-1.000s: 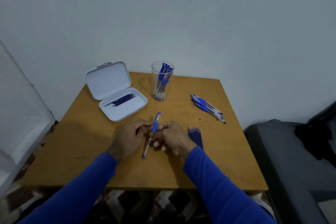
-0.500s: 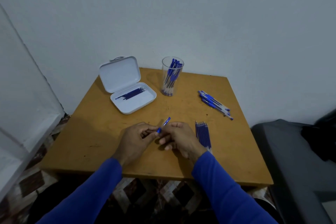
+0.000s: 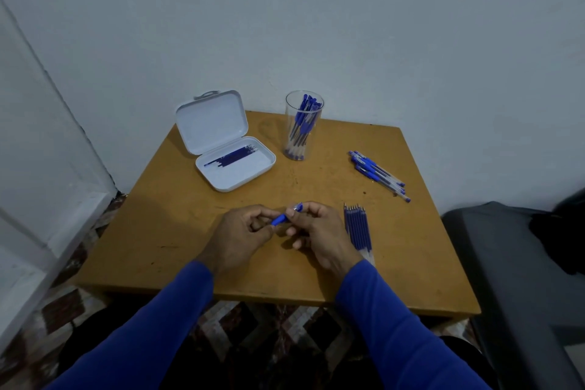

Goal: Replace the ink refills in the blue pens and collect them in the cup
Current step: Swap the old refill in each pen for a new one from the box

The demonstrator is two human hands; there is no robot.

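Both hands meet over the middle of the wooden table (image 3: 177,231) and hold one blue pen (image 3: 283,216) between them. My left hand (image 3: 240,231) grips its lower part, which is hidden in the fingers. My right hand (image 3: 316,231) pinches the pen's upper end. A clear cup (image 3: 303,127) with several blue pens stands at the back. A loose pile of blue pens (image 3: 378,174) lies at the right. A row of blue refills (image 3: 357,225) lies just right of my right hand.
An open white case (image 3: 228,142) with several dark refills inside sits at the back left. A grey seat (image 3: 512,263) stands beyond the table's right edge, a white wall at the back and left. Patterned floor shows below the front edge.
The pen was long and upright between my hands; now only a short blue part shows, tilted toward the right. The head has pulled back, so the table looks smaller.
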